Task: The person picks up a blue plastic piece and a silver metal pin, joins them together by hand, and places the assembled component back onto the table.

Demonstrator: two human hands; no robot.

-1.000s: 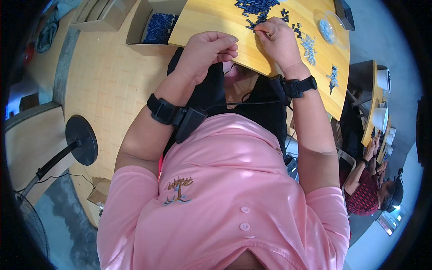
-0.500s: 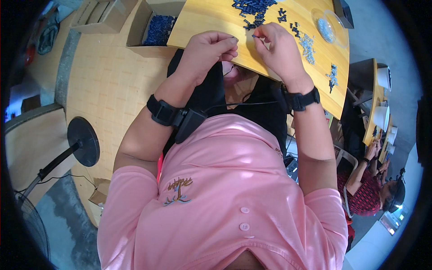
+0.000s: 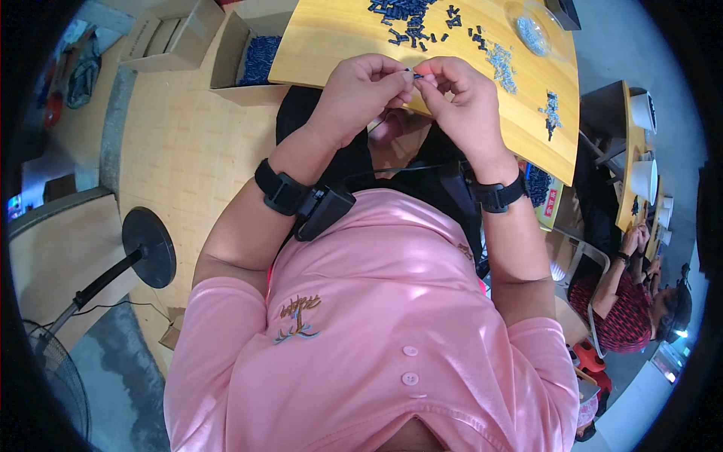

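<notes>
Over the near edge of the yellow wooden table (image 3: 520,113), both my hands meet fingertip to fingertip. A small dark piece (image 3: 418,75) sits between them, too small to name more exactly. My left hand (image 3: 365,94) is closed in a pinch at its left end; whether it holds a second part is hidden by the fingers. The thumb and forefinger of my right hand (image 3: 467,102) pinch the dark piece. Just beyond my hands lies a heap of small black-blue pieces (image 3: 399,11). Small clear-silver pieces (image 3: 501,66) are spread to the right.
A clear round dish (image 3: 533,34) of pale pieces stands at the table's far right, beyond a small mixed pile (image 3: 552,114). Left of the table is a cardboard box (image 3: 226,64) of dark pieces. A fan (image 3: 147,248) stands at left; a co-worker (image 3: 614,309) sits at right.
My hands were apart and have come together at the fingertips, the dark piece now between them. The whole view has shifted slightly.
</notes>
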